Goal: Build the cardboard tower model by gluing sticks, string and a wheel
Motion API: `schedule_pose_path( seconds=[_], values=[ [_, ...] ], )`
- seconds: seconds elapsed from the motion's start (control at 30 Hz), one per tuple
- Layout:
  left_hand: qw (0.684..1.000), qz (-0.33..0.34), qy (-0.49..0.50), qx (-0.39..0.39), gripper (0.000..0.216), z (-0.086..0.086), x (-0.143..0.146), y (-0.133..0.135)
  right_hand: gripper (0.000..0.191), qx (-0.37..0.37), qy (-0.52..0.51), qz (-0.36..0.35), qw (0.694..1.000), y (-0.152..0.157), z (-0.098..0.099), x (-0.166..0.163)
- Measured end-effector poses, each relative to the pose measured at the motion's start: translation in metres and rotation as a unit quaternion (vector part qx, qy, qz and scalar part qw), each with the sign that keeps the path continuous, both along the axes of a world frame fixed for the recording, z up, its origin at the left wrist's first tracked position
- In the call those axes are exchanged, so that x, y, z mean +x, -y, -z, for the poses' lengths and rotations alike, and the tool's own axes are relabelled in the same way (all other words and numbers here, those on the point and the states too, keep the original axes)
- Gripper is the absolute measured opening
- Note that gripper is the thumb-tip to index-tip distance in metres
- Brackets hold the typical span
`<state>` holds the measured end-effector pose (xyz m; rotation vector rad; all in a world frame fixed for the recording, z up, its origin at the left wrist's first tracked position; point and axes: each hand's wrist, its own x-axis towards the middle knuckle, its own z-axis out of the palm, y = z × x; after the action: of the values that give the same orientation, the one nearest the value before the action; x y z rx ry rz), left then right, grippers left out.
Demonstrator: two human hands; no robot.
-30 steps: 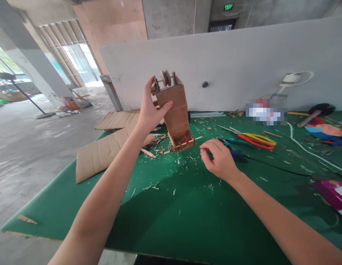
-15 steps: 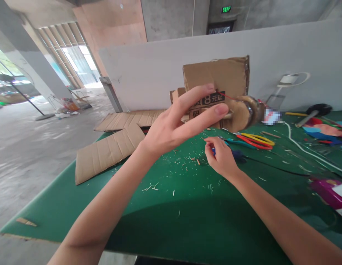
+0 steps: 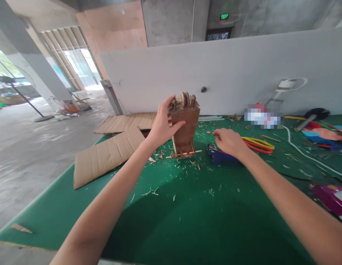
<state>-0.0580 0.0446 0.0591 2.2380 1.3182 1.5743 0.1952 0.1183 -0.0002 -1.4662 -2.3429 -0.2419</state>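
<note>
My left hand (image 3: 167, 125) grips the side of a cardboard model (image 3: 184, 129), thumb across its brown face. Layered cardboard discs sit at the model's top, a red thread runs down its face, and a thin wooden stick (image 3: 198, 151) crosses the lower end. That end is close to the table; whether it touches I cannot tell. My right hand (image 3: 230, 141) is to the right of the model, fingers curled in; anything between them is hidden. Just below it lies a dark blue tool (image 3: 222, 156), partly covered by the hand.
Cardboard sheets (image 3: 107, 156) lie at the left of the green table (image 3: 165, 217). Scraps surround the model. Yellow and red handles (image 3: 259, 145), a white cable (image 3: 306, 149) and a purple object (image 3: 330, 197) are on the right. A white partition (image 3: 154, 79) stands behind.
My left hand has lowered and turned the model, bringing its disc end to the top and its plain face toward me. My right hand has shifted slightly right and up, showing more of the blue tool.
</note>
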Motion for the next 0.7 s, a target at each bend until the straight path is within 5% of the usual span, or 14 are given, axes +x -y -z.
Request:
schedule_pose_path(
  seconds=[0.07,0.3,0.7],
  values=[
    [1.0,0.023,0.016,-0.002,0.076,0.009,-0.004,-0.01,0.033,-0.083,0.068,0.032,0.994,-0.028,-0.005,0.001],
    [0.995,0.073,0.07,0.018,0.08,0.027,-0.015,-0.029,0.03,-0.188,0.128,0.053,0.972,-0.095,0.0,-0.028],
    [0.998,0.041,0.024,0.031,0.077,0.028,-0.01,-0.03,0.018,-0.196,0.095,0.1,0.971,-0.104,-0.005,-0.024]
  ],
)
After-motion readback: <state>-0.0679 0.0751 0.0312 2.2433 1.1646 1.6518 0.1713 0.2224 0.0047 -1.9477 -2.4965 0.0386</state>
